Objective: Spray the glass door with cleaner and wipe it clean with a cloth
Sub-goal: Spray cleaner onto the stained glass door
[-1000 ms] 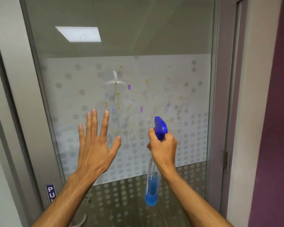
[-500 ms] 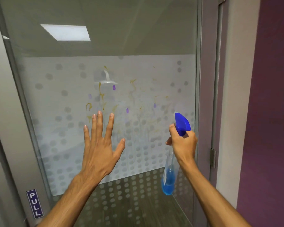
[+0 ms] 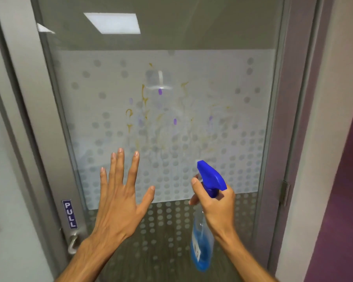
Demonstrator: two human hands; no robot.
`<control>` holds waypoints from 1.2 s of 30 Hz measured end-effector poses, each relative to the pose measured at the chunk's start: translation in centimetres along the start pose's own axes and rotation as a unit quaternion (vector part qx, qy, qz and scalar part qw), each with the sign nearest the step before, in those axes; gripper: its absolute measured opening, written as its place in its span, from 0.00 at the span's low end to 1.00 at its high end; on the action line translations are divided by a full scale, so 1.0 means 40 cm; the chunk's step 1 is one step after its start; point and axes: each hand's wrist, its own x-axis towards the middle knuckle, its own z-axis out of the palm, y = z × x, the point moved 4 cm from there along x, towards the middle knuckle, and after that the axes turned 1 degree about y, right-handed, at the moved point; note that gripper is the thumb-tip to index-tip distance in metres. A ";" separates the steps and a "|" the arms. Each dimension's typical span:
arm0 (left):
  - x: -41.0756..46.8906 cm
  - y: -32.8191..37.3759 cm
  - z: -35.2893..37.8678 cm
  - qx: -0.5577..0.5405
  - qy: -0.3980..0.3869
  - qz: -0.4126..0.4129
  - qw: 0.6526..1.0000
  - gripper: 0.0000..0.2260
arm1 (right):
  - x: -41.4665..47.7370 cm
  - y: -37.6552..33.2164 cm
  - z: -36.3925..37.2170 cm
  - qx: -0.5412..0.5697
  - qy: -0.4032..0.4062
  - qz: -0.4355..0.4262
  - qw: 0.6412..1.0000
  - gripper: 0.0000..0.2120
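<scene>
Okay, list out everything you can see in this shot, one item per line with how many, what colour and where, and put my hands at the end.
glass door: one, clear with a frosted dotted band, fills the middle
stains: many, yellow-brown streaks and purple spots, on the frosted band above the hands
door frame: one, grey metal, left and right of the glass
PULL sign: one, dark blue with white letters, on the left frame
door handle: one, silver, below the sign
hinge: one, grey, on the right frame
wall: one, purple, far right
ceiling light: one, white, seen in the glass, top left
spray bottle: one, clear with blue liquid and a blue head, lower right
left hand: one, open, fingers spread before the glass
right hand: one, gripping the bottle neck
</scene>
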 end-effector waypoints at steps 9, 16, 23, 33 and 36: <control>-0.214 -0.083 -0.113 0.042 -0.020 -0.071 0.996 0.39 | -0.181 0.015 0.176 0.066 -0.123 0.055 0.989 0.03; -0.415 -0.173 -0.291 0.076 -0.033 -0.134 0.988 0.38 | -0.356 -0.036 0.348 0.098 -0.232 0.060 0.966 0.03; -0.658 -0.258 -0.546 0.129 -0.017 -0.204 0.970 0.39 | -0.593 -0.150 0.527 0.141 -0.322 0.057 0.935 0.10; -1.025 -0.312 -0.930 0.215 0.016 -0.315 0.924 0.39 | -1.009 -0.300 0.759 0.200 -0.515 0.052 0.832 0.21; -1.137 -0.319 -1.036 0.244 0.030 -0.357 0.901 0.37 | -1.146 -0.342 0.835 0.239 -0.582 0.085 0.772 0.21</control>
